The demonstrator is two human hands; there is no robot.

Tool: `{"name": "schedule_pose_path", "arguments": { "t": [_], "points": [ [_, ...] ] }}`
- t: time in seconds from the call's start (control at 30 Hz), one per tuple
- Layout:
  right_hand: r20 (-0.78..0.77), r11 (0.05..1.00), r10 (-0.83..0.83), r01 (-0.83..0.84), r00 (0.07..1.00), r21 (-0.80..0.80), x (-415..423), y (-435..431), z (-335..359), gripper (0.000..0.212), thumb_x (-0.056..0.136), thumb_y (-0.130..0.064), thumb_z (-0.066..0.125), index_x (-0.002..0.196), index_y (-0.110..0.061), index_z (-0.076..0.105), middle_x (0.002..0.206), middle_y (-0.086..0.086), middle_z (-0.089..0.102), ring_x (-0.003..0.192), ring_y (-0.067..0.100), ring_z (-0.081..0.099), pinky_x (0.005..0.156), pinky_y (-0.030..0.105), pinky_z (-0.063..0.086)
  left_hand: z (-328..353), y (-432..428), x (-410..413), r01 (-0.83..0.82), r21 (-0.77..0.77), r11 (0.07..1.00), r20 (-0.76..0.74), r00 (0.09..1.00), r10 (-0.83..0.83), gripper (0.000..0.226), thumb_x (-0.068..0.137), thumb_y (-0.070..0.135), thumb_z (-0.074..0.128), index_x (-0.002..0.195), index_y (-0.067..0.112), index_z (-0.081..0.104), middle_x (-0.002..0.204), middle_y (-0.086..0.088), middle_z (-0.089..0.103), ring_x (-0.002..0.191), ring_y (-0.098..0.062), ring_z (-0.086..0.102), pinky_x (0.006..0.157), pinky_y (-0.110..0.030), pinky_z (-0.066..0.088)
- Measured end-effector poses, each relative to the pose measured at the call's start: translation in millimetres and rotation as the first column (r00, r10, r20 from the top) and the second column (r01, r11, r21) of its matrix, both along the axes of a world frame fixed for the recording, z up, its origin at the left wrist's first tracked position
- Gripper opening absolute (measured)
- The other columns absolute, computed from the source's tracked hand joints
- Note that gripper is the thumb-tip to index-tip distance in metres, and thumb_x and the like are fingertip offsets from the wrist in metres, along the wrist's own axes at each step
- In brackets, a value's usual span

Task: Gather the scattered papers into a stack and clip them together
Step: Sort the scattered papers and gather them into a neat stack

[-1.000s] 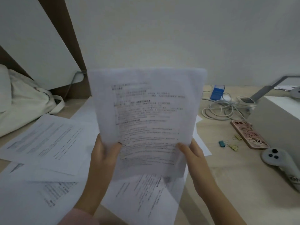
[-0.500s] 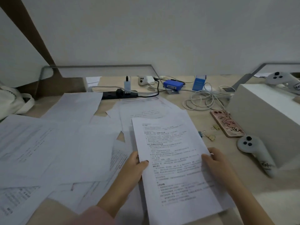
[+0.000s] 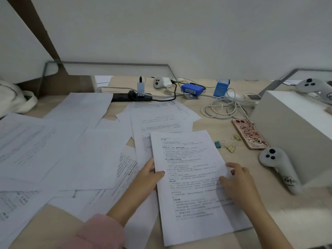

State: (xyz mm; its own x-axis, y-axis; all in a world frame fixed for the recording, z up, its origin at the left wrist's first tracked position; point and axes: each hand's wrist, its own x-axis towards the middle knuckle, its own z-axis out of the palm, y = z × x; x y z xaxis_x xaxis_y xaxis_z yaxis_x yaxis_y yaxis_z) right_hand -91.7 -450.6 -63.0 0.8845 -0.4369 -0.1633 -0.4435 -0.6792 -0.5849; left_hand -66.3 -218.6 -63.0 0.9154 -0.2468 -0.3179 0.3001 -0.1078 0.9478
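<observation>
A small stack of printed papers [image 3: 190, 180] lies flat on the wooden desk in front of me. My left hand [image 3: 148, 177] grips its left edge, thumb on top. My right hand [image 3: 237, 178] holds the right edge with thumb on the sheet and fingers curled at the rim. Several loose printed sheets [image 3: 59, 146] are scattered over the left half of the desk, and more sheets [image 3: 158, 121] lie behind the stack. Three small binder clips sit right of the stack: a teal clip [image 3: 218, 144] and two yellow clips [image 3: 230, 148] [image 3: 237, 137].
A pink-cased phone [image 3: 250, 133] and a white controller [image 3: 276, 164] lie right of the clips, against a white box [image 3: 294, 126]. Behind are coiled white cables [image 3: 224, 106], a black power strip [image 3: 131, 97], blue items [image 3: 192, 88] and a cloth bag [image 3: 12, 97] at far left.
The stack, held upright in front of my view a second ago, has been lowered flat onto the desk. Both hands stayed on its side edges.
</observation>
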Motion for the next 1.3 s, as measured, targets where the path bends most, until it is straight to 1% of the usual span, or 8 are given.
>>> {"name": "schedule_pose_path", "arguments": {
  "t": [0.13, 0.23, 0.4, 0.67, 0.77, 0.9, 1.07, 1.3],
  "points": [
    [0.048, 0.996, 0.036, -0.032, 0.998, -0.088, -3.5, 8.3, 8.5, 0.05, 0.087, -0.017, 0.059, 0.134, -0.013, 0.042, 0.134, 0.015, 0.04, 0.124, 0.03, 0.036, 0.101, 0.038, 0.033, 9.1, 9.1, -5.7, -0.016, 0.007, 1.0, 0.083, 0.996, 0.016, 0.042, 0.093, 0.012, 0.05, 0.124, 0.039, 0.045, 0.125, 0.017, 0.052, 0.111, 0.003, 0.05, 0.082, -0.007, 0.041],
    [0.096, 0.992, 0.125, -0.121, 0.988, -0.045, 1.9, 24.9, 18.1, 0.046, 0.088, -0.018, 0.058, 0.131, -0.015, 0.044, 0.134, 0.014, 0.04, 0.122, 0.028, 0.04, 0.1, 0.039, 0.036, 10.7, 29.3, -8.2, -0.075, 0.088, 0.993, 0.11, 0.992, 0.065, 0.051, 0.092, 0.019, 0.051, 0.14, 0.027, 0.033, 0.141, 0.005, 0.04, 0.127, -0.002, 0.036, 0.095, -0.015, 0.028],
    [0.151, 0.93, 0.36, -0.366, 0.921, 0.011, 25.9, 88.2, 34.2, 0.035, 0.09, -0.02, 0.055, 0.125, -0.018, 0.05, 0.13, 0.007, 0.043, 0.102, 0.011, 0.044, 0.088, 0.022, 0.036, 11.5, 86.5, -13.3, -0.183, 0.14, 0.973, 0.209, 0.966, 0.152, 0.038, 0.092, 0.021, 0.051, 0.129, 0.032, 0.045, 0.139, 0.005, 0.044, 0.127, -0.003, 0.038, 0.091, -0.016, 0.033],
    [0.089, 0.719, 0.69, -0.695, 0.718, 0.024, 57.5, 230.3, 30.4, 0.035, 0.091, -0.026, 0.053, 0.126, -0.023, 0.048, 0.134, 0.002, 0.042, 0.11, 0.011, 0.047, 0.087, 0.018, 0.035, 2.7, 210.1, -36.3, -0.463, 0.208, 0.862, 0.277, 0.873, 0.402, 0.029, 0.091, 0.022, 0.053, 0.117, 0.035, 0.052, 0.13, 0.009, 0.046, 0.123, -0.009, 0.042, 0.091, -0.02, 0.033],
    [0.078, 0.682, 0.713, -0.716, 0.697, 0.15, 74.0, 273.3, 23.2, 0.036, 0.091, -0.025, 0.053, 0.127, -0.022, 0.047, 0.134, 0.003, 0.043, 0.106, 0.007, 0.043, 0.085, 0.021, 0.036, 0.7, 253.1, -39.6, -0.54, 0.302, 0.786, 0.358, 0.828, 0.431, 0.029, 0.09, 0.017, 0.054, 0.117, 0.028, 0.051, 0.124, 0.005, 0.046, 0.115, -0.008, 0.042, 0.08, -0.012, 0.034],
    [0.07, 0.681, 0.708, -0.706, 0.702, 0.192, 104.6, 316.1, 18.1, 0.044, 0.09, -0.026, 0.055, 0.132, -0.018, 0.043, 0.137, 0.006, 0.042, 0.117, 0.017, 0.047, 0.085, 0.024, 0.036, -8.9, 309.5, -32.5, -0.61, 0.449, 0.653, 0.384, 0.792, 0.475, 0.041, 0.087, 0.019, 0.059, 0.127, 0.016, 0.049, 0.135, -0.004, 0.044, 0.123, -0.014, 0.038, 0.101, -0.025, 0.03],
    [0.052, 0.686, 0.723, -0.725, 0.689, 0.059, 145.8, 347.1, 9.5, 0.058, 0.085, -0.031, 0.062, 0.136, -0.017, 0.038, 0.141, 0.009, 0.038, 0.126, 0.024, 0.042, 0.092, 0.027, 0.035, -20.8, 356.0, -3.5, -0.601, 0.622, 0.502, 0.358, 0.788, 0.501, 0.069, 0.081, 0.038, 0.065, 0.139, 0.011, 0.037, 0.147, -0.011, 0.033, 0.136, -0.025, 0.029, 0.111, -0.038, 0.025],
    [-0.08, 0.683, 0.72, -0.724, 0.689, -0.09, 192.6, 348.3, -2.1, 0.077, 0.078, -0.042, 0.067, 0.141, -0.018, 0.031, 0.147, 0.01, 0.031, 0.134, 0.027, 0.032, 0.104, 0.036, 0.032, -15.4, 396.0, 47.9, -0.503, 0.747, 0.434, 0.247, 0.817, 0.521, 0.086, 0.08, 0.055, 0.057, 0.147, 0.018, 0.018, 0.157, -0.011, 0.006, 0.145, -0.026, 0.003, 0.115, -0.044, 0.015]
  ]
}}
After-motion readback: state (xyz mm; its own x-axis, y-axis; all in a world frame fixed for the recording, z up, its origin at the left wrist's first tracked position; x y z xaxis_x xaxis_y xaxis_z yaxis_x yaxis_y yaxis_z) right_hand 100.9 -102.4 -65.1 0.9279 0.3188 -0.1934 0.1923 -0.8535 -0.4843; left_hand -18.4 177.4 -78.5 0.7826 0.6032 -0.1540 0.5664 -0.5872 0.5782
